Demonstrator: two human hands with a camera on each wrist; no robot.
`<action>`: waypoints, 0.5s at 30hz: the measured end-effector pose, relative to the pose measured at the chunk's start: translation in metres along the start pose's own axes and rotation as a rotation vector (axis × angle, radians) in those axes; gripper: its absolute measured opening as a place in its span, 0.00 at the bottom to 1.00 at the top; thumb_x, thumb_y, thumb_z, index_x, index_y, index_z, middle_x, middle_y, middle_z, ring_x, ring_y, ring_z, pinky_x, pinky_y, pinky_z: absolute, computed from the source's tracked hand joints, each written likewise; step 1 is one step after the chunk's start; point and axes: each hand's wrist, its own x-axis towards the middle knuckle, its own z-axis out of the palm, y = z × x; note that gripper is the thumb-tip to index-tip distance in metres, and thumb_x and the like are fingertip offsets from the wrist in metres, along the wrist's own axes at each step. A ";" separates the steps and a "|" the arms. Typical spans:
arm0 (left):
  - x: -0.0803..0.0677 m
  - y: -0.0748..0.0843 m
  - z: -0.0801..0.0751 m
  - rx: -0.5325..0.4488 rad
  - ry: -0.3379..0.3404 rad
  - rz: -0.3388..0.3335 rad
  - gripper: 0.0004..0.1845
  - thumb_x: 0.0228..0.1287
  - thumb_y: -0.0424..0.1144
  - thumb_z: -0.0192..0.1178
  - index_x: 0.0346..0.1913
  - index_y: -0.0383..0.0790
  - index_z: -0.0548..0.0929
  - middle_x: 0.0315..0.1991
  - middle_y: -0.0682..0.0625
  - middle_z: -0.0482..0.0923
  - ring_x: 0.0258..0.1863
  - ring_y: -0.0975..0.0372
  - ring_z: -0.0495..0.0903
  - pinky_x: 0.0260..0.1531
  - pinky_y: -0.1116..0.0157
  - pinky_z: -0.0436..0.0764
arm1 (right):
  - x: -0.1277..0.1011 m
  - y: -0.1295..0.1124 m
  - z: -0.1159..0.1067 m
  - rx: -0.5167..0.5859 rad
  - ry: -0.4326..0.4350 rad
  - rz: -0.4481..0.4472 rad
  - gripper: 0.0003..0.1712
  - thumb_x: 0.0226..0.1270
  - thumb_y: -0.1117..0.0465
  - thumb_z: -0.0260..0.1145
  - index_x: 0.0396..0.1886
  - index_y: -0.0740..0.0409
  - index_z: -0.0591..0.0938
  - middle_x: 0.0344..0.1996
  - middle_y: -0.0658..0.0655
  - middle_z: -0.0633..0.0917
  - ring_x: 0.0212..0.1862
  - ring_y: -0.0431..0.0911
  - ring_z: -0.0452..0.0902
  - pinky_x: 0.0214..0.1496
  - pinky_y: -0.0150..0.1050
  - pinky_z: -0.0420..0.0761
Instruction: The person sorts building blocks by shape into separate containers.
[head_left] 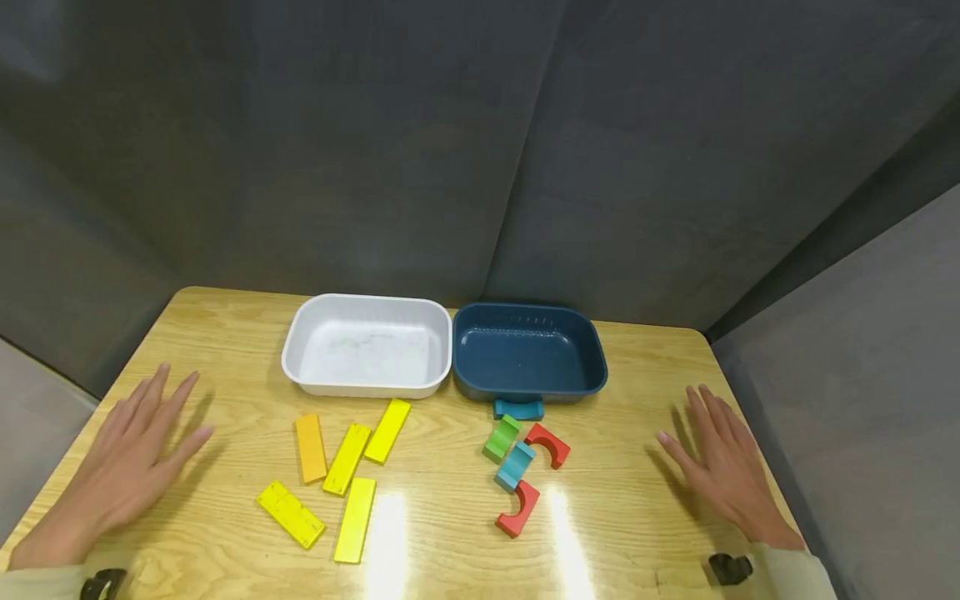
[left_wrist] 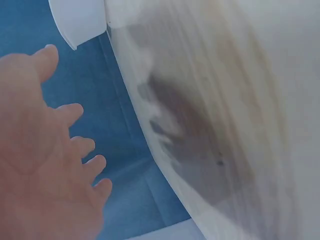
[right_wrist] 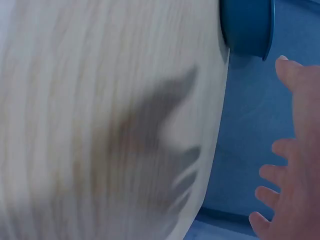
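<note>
My left hand (head_left: 138,446) hovers flat, fingers spread, over the left side of the wooden table (head_left: 645,508); it holds nothing. My right hand (head_left: 723,467) is spread the same way over the table's right side, also holding nothing. Between them lie several yellow and orange flat bars (head_left: 347,458) on the left and several arch blocks on the right: green (head_left: 501,437), blue (head_left: 514,465), two red (head_left: 548,444) (head_left: 520,508). A white tray (head_left: 296,354) and a dark blue tray (head_left: 596,367) stand side by side behind the blocks. Another blue arch (head_left: 518,408) sits against the blue tray's front.
Grey fabric walls enclose the table at the back and sides. The wrist views are blurred, showing my left hand (left_wrist: 45,165) and right hand (right_wrist: 295,165) with the table's edge, plus corners of the white tray (left_wrist: 80,20) and blue tray (right_wrist: 247,25).
</note>
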 end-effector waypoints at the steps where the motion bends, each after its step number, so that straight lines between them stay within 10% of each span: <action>1: 0.002 0.001 -0.001 -0.004 0.001 0.002 0.44 0.84 0.52 0.54 0.90 0.50 0.43 0.88 0.44 0.25 0.85 0.35 0.31 0.81 0.41 0.21 | 0.001 -0.002 0.000 0.002 0.003 -0.006 0.51 0.77 0.46 0.69 0.88 0.57 0.55 0.83 0.72 0.58 0.83 0.71 0.50 0.85 0.65 0.47; 15: 0.026 0.023 -0.005 -0.043 0.007 0.009 0.45 0.83 0.55 0.55 0.89 0.51 0.41 0.89 0.49 0.31 0.85 0.37 0.44 0.85 0.44 0.36 | 0.020 -0.051 -0.006 0.027 -0.014 -0.077 0.52 0.74 0.45 0.72 0.87 0.58 0.58 0.82 0.71 0.61 0.78 0.74 0.59 0.76 0.74 0.58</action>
